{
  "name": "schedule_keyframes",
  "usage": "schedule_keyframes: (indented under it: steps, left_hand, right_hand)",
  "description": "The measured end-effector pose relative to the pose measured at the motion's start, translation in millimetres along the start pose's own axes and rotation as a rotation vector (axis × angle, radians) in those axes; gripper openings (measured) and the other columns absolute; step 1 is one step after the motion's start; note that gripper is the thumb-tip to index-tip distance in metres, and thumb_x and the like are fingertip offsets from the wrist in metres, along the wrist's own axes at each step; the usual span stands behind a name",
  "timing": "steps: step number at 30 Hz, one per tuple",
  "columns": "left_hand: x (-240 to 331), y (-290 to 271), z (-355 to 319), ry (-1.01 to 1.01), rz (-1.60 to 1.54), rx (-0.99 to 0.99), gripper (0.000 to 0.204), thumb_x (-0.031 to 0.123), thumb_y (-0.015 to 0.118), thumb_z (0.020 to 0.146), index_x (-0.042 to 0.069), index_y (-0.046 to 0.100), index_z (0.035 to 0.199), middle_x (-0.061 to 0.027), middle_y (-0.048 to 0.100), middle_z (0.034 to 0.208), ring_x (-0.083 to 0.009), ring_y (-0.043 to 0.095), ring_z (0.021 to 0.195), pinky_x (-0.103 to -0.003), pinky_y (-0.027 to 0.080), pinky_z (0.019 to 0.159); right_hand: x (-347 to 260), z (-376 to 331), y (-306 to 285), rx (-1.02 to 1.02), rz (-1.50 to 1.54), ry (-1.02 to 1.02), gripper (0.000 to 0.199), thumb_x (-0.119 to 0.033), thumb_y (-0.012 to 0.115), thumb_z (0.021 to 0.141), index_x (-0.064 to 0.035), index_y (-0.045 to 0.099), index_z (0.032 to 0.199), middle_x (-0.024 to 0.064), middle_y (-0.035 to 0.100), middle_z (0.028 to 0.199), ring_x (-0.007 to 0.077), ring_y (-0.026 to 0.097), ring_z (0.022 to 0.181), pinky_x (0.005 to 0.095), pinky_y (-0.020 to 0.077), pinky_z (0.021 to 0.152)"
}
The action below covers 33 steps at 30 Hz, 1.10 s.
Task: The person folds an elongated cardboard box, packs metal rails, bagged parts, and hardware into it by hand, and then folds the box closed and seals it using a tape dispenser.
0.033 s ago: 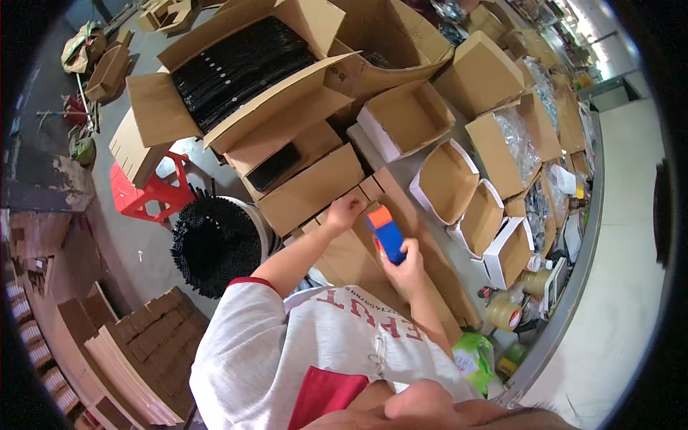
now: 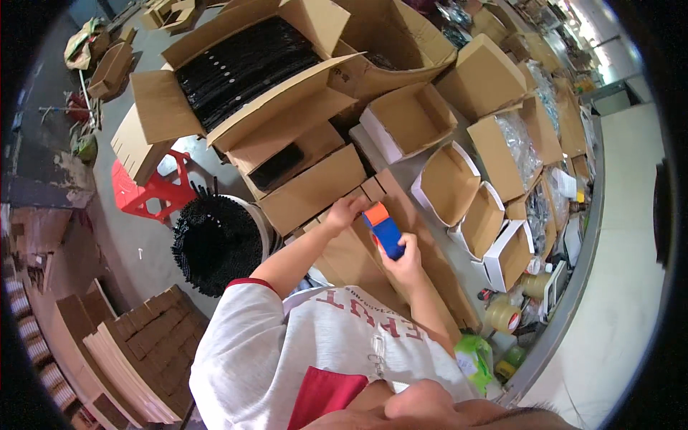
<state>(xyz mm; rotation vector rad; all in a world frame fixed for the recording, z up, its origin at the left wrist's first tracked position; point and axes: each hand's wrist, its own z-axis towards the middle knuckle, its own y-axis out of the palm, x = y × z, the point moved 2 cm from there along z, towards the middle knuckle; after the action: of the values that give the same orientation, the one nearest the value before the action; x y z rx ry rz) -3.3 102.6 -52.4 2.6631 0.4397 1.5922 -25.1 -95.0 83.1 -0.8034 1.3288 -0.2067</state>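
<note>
Clutching the blue-and-orange tool [image 2: 388,236], it's the right hand [image 2: 406,265]! Left hand [image 2: 345,213] sits curled near the brown carton [image 2: 358,261], hold unclear.

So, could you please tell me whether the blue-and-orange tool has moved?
Yes, slightly: the blue-and-orange tool has shifted toward the picture's upper left, away from the nearest white-sided tray.

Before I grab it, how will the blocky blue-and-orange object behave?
The blocky blue-and-orange object is probably stiff: its edges look straight. Likely light, as the right hand alone holds it. Flat sides suggest it won't roll readily.
</note>
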Motion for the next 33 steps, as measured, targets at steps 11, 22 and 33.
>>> schedule_keyframes:
  steps: [11,22,33]
  left_hand:
    - [21.3,0.6,-11.4,-0.122,-0.504,-0.251,0.031,0.029,0.048,0.096,0.005,0.059,0.111,-0.0037,0.064,0.099,-0.0125,0.059,0.09,-0.027,0.047,0.075]
    - [1.9,5.5,10.8,0.066,0.587,0.186,0.025,0.022,0.054,0.091,0.0,0.065,0.089,-0.0155,0.066,0.079,-0.0306,0.064,0.077,-0.041,0.051,0.071]
    - [5.0,35.7,-14.1,0.391,0.822,0.137,0.049,0.035,0.065,0.081,0.001,0.058,0.116,-0.0216,0.064,0.099,-0.0377,0.061,0.091,-0.042,0.048,0.082]
  right_hand:
    - [-0.3,42.2,2.1,-0.182,-0.04,-0.269,0.054,-0.009,0.072,0.068,-0.0072,0.051,0.119,0.0187,0.059,0.103,0.0347,0.06,0.091,0.0398,0.0478,0.08]
    - [3.4,-7.5,-53.2,-0.373,-0.27,0.008,0.05,-0.016,0.068,0.069,-0.0122,0.06,0.118,0.0176,0.059,0.085,0.0323,0.06,0.077,0.0388,0.0487,0.073]
    - [-7.8,23.0,-48.6,-0.558,-0.463,0.156,0.055,-0.023,0.06,0.067,-0.0208,0.058,0.122,0.0203,0.063,0.096,0.0371,0.06,0.09,0.0441,0.0494,0.082]
